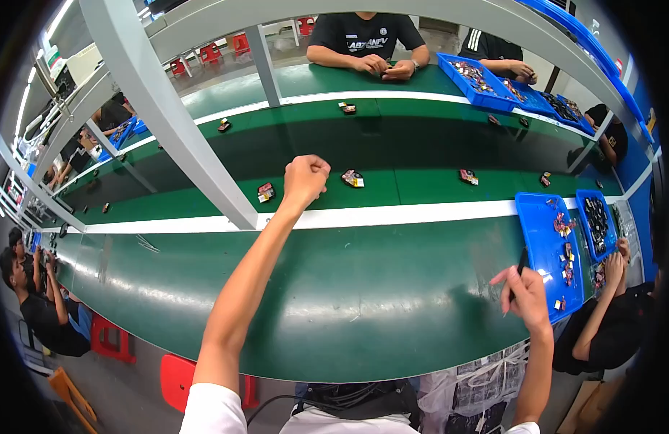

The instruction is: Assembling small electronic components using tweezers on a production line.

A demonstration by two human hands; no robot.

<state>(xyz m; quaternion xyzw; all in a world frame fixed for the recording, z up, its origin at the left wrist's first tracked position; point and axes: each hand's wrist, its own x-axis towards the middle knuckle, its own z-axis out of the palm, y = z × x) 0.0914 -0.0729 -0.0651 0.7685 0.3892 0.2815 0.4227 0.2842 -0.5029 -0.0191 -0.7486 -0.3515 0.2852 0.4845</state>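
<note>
My left hand (305,181) reaches out over the belt (414,184), its fingers curled together. Whatever they may hold is hidden. Close by on the belt are two small black parts with yellow and reddish pieces, one part (266,192) left of the hand and another part (353,178) right of it. My right hand (528,295) is above the right side of the green table (378,289), beside a blue tray (526,217) of similar small parts. A slim black pen-like tool (522,260) sticks up from its grip, while the index finger points left.
A white rail (421,212) separates table and belt, and a grey post (168,116) rises at the left. Further parts (468,176) lie along the belt. Across it, a person (367,43) handles something small near a filled blue tray (468,83). Another person (609,325) works at the right.
</note>
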